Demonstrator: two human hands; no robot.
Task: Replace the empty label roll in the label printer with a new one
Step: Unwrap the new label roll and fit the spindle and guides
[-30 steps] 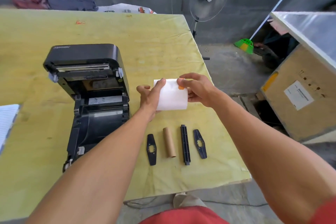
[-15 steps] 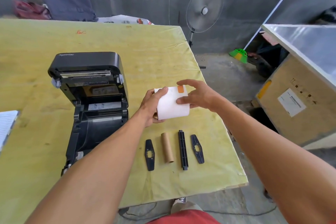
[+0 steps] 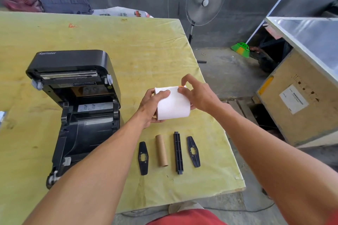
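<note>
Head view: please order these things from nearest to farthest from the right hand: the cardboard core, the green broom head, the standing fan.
Measured from the right hand:
1. Cardboard core, on the table below the hand.
2. Green broom head, on the floor, up and to the right.
3. Standing fan, against the far wall.

White label roll (image 3: pixel 172 105), black printer (image 3: pixel 76 107), yellow table (image 3: pixel 146 45), brown cardboard core (image 3: pixel 161 150)

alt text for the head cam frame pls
Both hands, left and right, hold a white label roll above a yellow table, beside an open black label printer; a brown cardboard core and black spindle parts lie nearer the viewer.
</note>
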